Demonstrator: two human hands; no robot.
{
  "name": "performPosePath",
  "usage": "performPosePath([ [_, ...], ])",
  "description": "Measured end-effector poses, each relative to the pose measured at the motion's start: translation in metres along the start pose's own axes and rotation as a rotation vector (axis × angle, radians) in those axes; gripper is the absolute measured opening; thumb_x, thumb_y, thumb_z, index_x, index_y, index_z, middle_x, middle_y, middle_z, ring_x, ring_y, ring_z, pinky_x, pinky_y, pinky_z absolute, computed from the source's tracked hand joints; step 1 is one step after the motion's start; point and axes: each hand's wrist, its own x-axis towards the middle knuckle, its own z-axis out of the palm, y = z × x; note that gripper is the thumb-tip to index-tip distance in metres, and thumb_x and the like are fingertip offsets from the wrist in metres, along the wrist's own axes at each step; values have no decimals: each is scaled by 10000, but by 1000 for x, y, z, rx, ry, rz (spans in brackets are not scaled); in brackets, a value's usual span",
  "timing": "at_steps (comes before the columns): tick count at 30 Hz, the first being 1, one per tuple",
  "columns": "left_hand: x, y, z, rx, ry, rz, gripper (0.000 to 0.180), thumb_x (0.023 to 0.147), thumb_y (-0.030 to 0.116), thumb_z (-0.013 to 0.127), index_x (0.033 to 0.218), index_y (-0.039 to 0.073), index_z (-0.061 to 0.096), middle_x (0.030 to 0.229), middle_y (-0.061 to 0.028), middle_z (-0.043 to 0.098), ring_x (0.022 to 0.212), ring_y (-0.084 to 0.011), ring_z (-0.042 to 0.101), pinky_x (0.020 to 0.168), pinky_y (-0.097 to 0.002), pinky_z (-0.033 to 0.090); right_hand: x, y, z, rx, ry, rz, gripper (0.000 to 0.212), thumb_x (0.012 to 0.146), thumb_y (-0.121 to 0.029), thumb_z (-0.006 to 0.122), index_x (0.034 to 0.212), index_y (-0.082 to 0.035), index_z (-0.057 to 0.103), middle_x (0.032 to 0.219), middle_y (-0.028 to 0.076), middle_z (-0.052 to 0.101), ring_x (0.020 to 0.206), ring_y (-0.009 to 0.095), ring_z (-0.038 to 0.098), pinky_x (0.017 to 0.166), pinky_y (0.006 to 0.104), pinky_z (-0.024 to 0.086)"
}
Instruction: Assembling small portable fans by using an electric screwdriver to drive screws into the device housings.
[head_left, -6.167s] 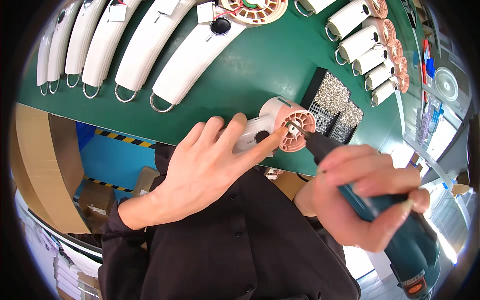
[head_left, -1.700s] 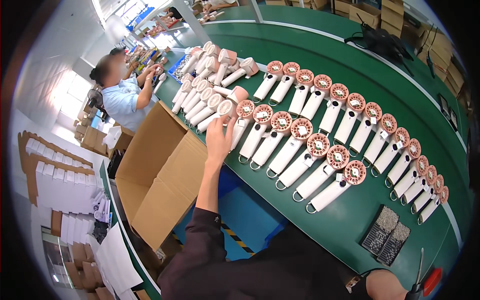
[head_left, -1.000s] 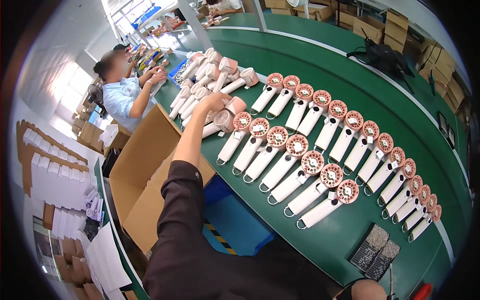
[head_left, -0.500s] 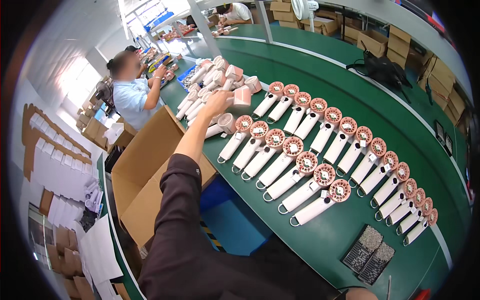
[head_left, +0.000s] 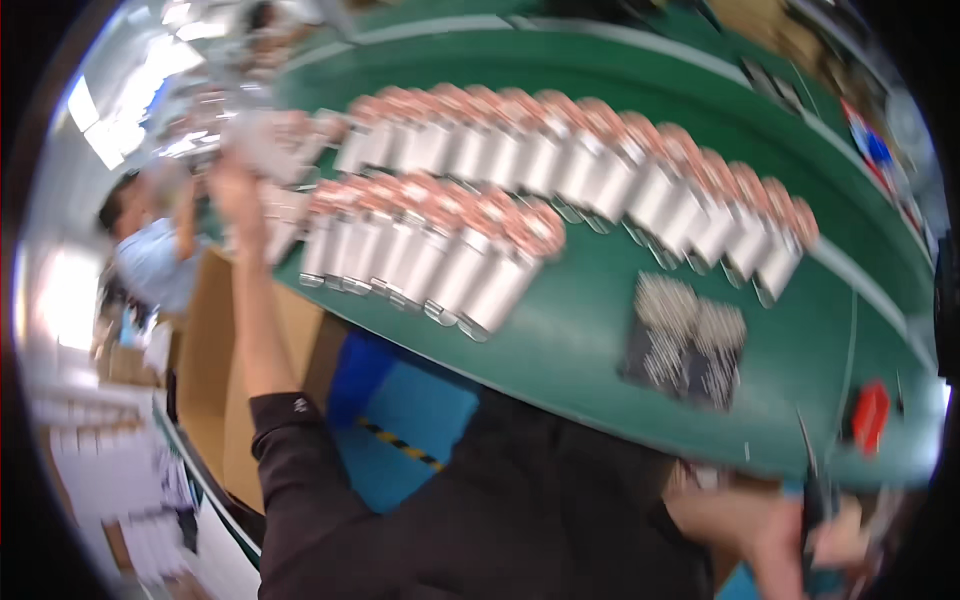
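My left hand (head_left: pixel 236 185) reaches to the far left of the bench, at a pile of white and pink handheld fans (head_left: pixel 270 145). Motion smears its fingers, so whether they grip a fan is unclear. At the lower right, my right hand (head_left: pixel 775 535) is closed around a dark-handled screwdriver (head_left: pixel 819 515) whose thin shaft points up. Two rows of white handheld fans with round pink heads lie on the green bench: a nearer row (head_left: pixel 420 250) and a longer, farther row (head_left: pixel 600 175).
Two black trays of small screws (head_left: pixel 685 340) sit on the bench (head_left: pixel 570 350) right of the nearer row. A red object (head_left: pixel 870 415) lies at the right. An open cardboard box (head_left: pixel 210 375) stands by the left edge. A co-worker in light blue (head_left: pixel 155 265) sits beyond.
My view has swung to the right and blurred. My right hand with the screwdriver has come into view at the lower right. My left hand stays by the fan pile.
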Motion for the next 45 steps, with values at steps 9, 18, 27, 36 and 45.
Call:
performPosePath([
  [9, -172, 276, 74, -1081, -602, -1148, 506, 988, 446, 327, 937, -11, 539, 765, -92, 593, 546, -136, 550, 473, -247, 461, -99, 15, -14, 431, -383, 1233, 230, 904, -182, 371, 1094, -62, 416, 587, 88, 433, 323, 178, 365, 316, 315, 380],
  [18, -249, 333, 115, -1148, -939, -1064, 454, 901, 113, 586, 1294, 16, 381, 1069, -53, 595, 813, -76, 542, 673, -200, 451, -118, 28, 2, 573, -695, 1329, 235, 914, -152, 398, 1136, -75, 385, 604, 110, 449, 331, 207, 398, 289, 339, 407],
  [27, -238, 341, 142, -1371, -865, -1303, 361, 1009, 217, 365, 1317, 42, 302, 1130, -193, 580, 803, -192, 627, 625, -261, 514, -144, 14, 17, 608, -1069, 1196, 209, 934, -219, 356, 1075, -97, 450, 672, 86, 464, 371, 187, 387, 344, 337, 359],
  [36, -239, 328, 152, -1450, -854, -1397, 262, 971, 196, 471, 1141, 24, 370, 926, -112, 601, 638, -129, 571, 528, -250, 456, -160, -1, 22, 513, -1102, 1177, 209, 929, -215, 352, 1052, -100, 475, 677, 92, 470, 380, 201, 414, 352, 340, 358],
  [45, -237, 333, 152, -1379, -844, -1409, 332, 1014, 219, 323, 1263, 1, 353, 1097, -215, 554, 723, -199, 590, 597, -287, 480, -168, 10, 20, 614, -1145, 1300, 244, 936, -195, 337, 1092, -87, 489, 696, 103, 485, 383, 202, 418, 374, 353, 378],
])
